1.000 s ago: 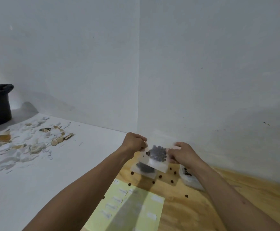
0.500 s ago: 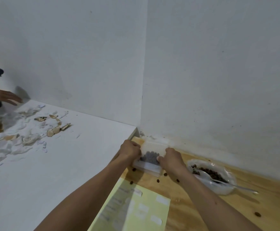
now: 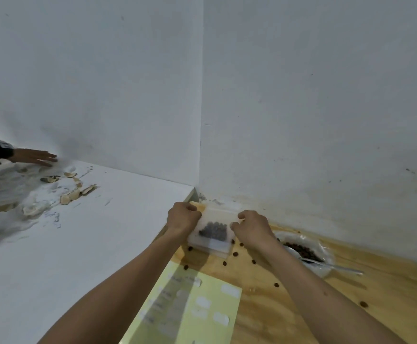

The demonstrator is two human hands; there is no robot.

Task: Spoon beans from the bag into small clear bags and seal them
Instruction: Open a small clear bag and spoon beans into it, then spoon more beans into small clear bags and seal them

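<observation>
Head view shows both hands pinching the upper edge of a small clear plastic bag (image 3: 212, 229) of dark beans, which rests on the pale wooden table (image 3: 301, 306) in the wall corner. The left hand (image 3: 183, 218) grips the left end and the right hand (image 3: 251, 228) the right, fingers curled tight, probably to press the seal shut along its length. Laying it flat likely keeps the beans away from the closure. Just right sits the crumpled clear supply bag (image 3: 306, 252) with a metal spoon (image 3: 336, 266) inside. Loose beans (image 3: 235, 254) dot the wood, and a yellow label sheet (image 3: 192, 309) waits nearer.
</observation>
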